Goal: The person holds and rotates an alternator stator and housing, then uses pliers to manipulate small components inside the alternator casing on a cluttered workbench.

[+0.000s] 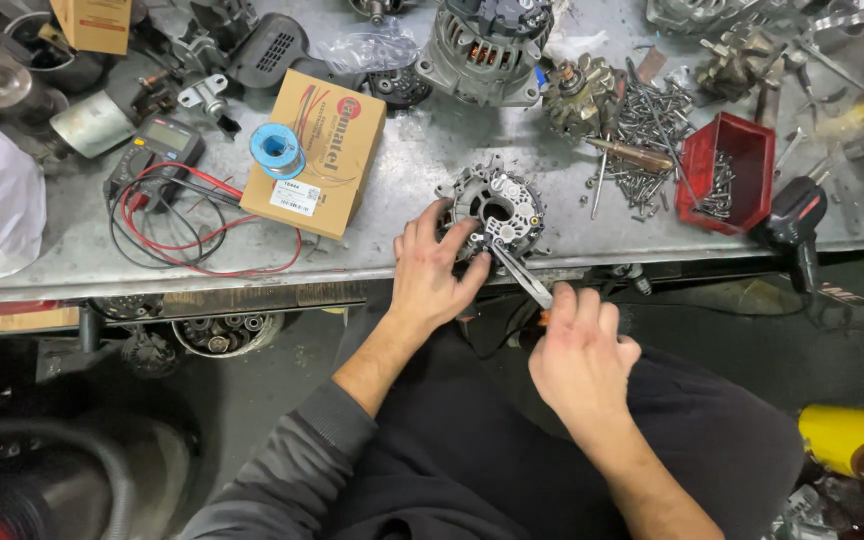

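Two hands: left hand [435,268] steadies alternator part [497,207] | right hand [580,345] grips pliers [522,275]

Bright bench, dark floor, sharp centre

Even overhead light falls on the grey metal workbench [72,255], with soft glare on its worn surface and only faint shadows under the cardboard box [327,140]. Below the bench edge the picture turns dim. The centre is crisp; the corners bend with wide-angle distortion, and the yellow object [852,440] at lower right and the hose [72,470] at lower left are blurred.
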